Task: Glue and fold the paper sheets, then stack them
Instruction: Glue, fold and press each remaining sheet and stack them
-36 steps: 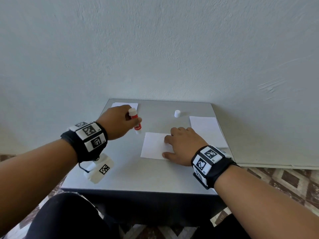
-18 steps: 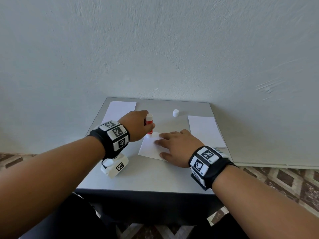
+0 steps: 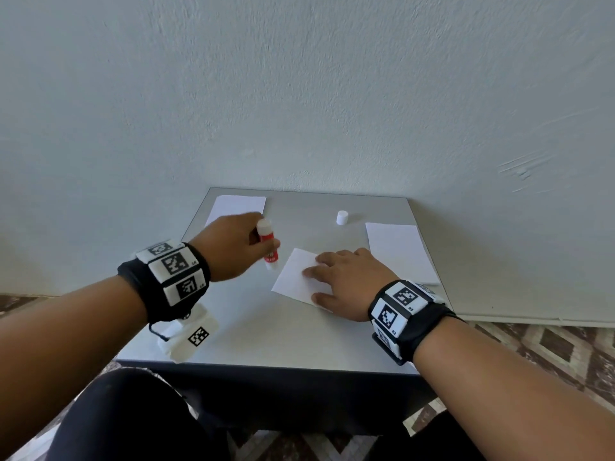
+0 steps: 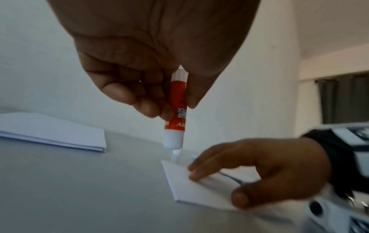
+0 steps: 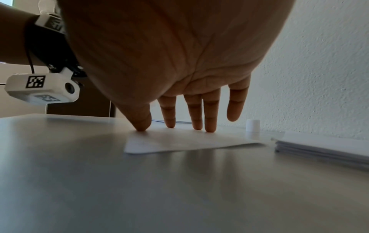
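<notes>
My left hand [image 3: 241, 242] grips a red and white glue stick [image 3: 268, 247], uncapped, tip down just left of a white paper sheet [image 3: 294, 277] in the middle of the grey table [image 3: 266, 327]. In the left wrist view the glue stick [image 4: 176, 110] hangs upright above the sheet's [image 4: 191, 189] far corner. My right hand [image 3: 346, 277] lies flat on the sheet with straight fingers; in the right wrist view its fingertips [image 5: 208, 128] press the sheet [image 5: 179, 141] down.
The white cap [image 3: 341, 217] stands at the table's back. A stack of white sheets [image 3: 399, 251] lies at the right, seen as a stack [image 5: 323, 148] in the right wrist view. More paper [image 3: 236, 207] lies at the back left. A wall runs behind the table.
My left hand carried the glue stick to the sheet's top corner, then drew back left of it. The right hand stayed on the sheet.
</notes>
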